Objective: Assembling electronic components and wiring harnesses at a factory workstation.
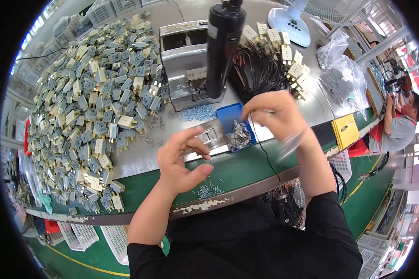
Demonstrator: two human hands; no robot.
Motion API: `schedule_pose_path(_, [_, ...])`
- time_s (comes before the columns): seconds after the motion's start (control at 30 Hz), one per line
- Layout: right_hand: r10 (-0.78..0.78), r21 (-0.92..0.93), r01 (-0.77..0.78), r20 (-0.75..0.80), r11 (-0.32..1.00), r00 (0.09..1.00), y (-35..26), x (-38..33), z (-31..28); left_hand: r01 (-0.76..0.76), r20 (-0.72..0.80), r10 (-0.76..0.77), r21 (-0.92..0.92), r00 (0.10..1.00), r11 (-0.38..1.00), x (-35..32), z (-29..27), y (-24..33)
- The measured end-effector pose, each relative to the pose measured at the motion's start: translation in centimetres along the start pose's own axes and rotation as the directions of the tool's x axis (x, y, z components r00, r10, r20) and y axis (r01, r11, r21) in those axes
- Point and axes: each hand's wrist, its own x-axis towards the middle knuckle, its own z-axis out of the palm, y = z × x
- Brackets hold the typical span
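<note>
Biggest item on my feed: the heap of grey and cream plastic parts [93, 107], well off to the outer left of the left hand, spread over the metal bench top [139, 158]. Not in play at this moment.

Next, the steel fixture block [186, 65] with the black cylindrical driver [223, 46] hanging in front of it. Both sit beyond the hands, roughly centred between them.

Bundle of black leads with cream plugs [274, 60]: beyond the right hand, near it.

Blue tray [228, 114] of small metal clips [239, 135]: directly under and just inboard of the right hand [277, 114]. Tray's long axis runs away from me, slightly tilted. The right hand is clearly the nearer one; the left sits a short way off toward the near left.

Small metal plate [209, 137]: just ahead of the left fingertips, between left hand and tray.

Grip states: right hand is pinched narrow, fingertips together over the tray's far end. Can't tell whether a clip is between them; that region is motion-blurred. Left hand [181, 160] is half curled, thumb and forefinger apart, nothing visible in it, hovering over the plate's near edge.

Smallest: loose pale-blue pins [198, 112] beyond the plate, and more [209, 189] on the green bench edge [246, 169] just below the left thumb.
</note>
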Motion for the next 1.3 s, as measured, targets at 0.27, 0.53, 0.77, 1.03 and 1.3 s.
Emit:
schedule_pose_path(0.27, [-0.321, -0.277, 0.341, 0.116, 0.898, 0.940, -0.6, 3.8, 5.8, 0.293, 0.106, -0.295, -0.629, 0.950, 0.720, 1.0, -1.6, 4.0])
schedule_pose_path(0.53, [-0.347, 0.061, 0.342, 0.188, 0.938, 0.919, -1.5, 4.1, 5.5, 0.386, 0.313, -0.227, -0.781, 0.922, 0.491, 1.3, -3.8, 2.2])
schedule_pose_path(0.77, [-0.380, -0.113, 0.383, 0.049, 0.917, 0.924, -0.9, 3.0, 6.6, 0.444, 0.236, -0.444, -0.773, 0.864, 0.453, 1.7, -3.9, 1.2])
schedule_pose_path(1.03, [-0.367, -0.139, 0.372, 0.062, 0.918, 0.928, -1.3, 2.5, 7.3, 0.520, 0.171, -0.551, -0.633, 0.817, 0.574, 1.5, -4.2, 0.6])
schedule_pose_path(1.3, [-0.459, -0.192, 0.458, 0.041, 0.868, 0.887, -1.9, 2.6, 9.0, 0.530, 0.248, -0.489, -0.592, 0.836, 0.607, 1.9, -5.6, 1.5])
